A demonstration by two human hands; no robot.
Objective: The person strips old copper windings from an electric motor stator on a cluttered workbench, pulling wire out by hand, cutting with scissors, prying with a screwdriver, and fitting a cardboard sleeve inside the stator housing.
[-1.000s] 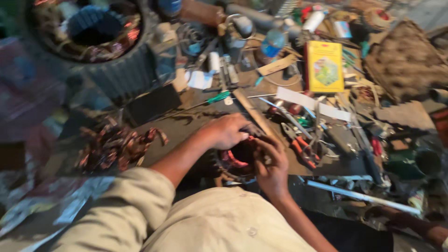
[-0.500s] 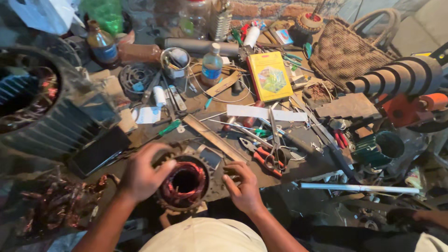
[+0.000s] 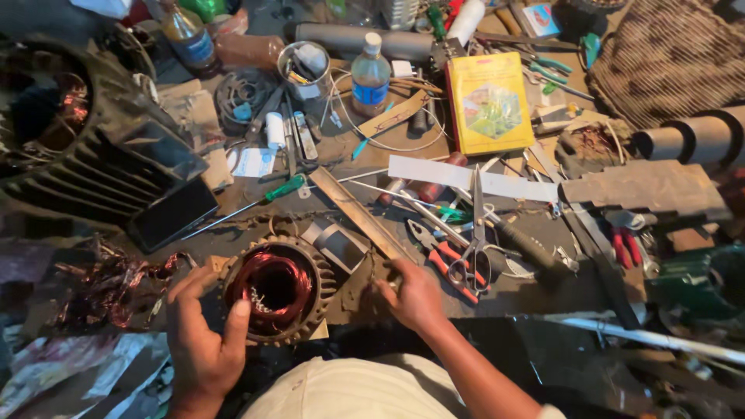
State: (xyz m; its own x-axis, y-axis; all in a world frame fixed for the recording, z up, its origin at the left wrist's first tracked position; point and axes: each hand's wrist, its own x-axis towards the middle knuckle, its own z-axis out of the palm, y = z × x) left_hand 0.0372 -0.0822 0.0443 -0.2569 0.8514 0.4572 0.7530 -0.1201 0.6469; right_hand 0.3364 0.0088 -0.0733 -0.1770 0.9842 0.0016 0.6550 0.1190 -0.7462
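Here, item by item:
Stator: copper-wound, on the cluttered desk, near front edge.
Left hand: fingers curled, gripping stator rim.
Right hand: fingers closed loosely, just beside stator, near red-handled pliers.

Stator ring: dull, rusty metal, rough; glossy copper wire inside.
Scissors: bare steel, shiny.
Pliers: red plastic grips (scuffed).
Bottle: clear plastic, glossy.
Book: yellow paper cover, far right.
Basket: woven, matt.
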